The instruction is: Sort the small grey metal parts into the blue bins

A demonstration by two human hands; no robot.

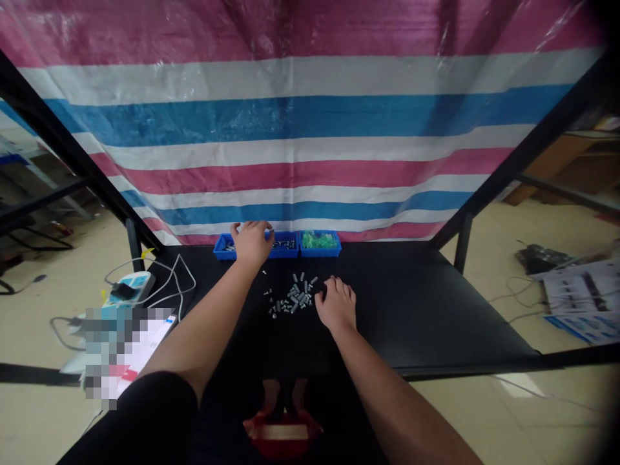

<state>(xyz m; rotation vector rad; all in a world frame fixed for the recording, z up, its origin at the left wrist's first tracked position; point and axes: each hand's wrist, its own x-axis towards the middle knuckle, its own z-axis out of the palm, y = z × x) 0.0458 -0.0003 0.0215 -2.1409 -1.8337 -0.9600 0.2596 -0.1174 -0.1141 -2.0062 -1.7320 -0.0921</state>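
Note:
My left hand [252, 244] is over the blue bins at the back of the table, its thumb and forefinger close together at a small pale piece too tiny to name. Under and beside it, one blue bin [224, 254] and another blue bin [285, 254] hold small metal parts. My right hand [338, 302] lies on the black tabletop with fingers slightly spread, holding nothing visible. Just left of it is a loose pile of short grey metal cylinders [299, 296]. Small screws [285, 306] are scattered along the pile's left side.
A blue bin of green translucent pieces [320, 241] stands right of the metal parts. On the left are a power strip [138, 282], white cables [183, 278] and a partly blurred lit phone [152, 339]. A striped sheet [290, 155] hangs behind the table, between black frame posts.

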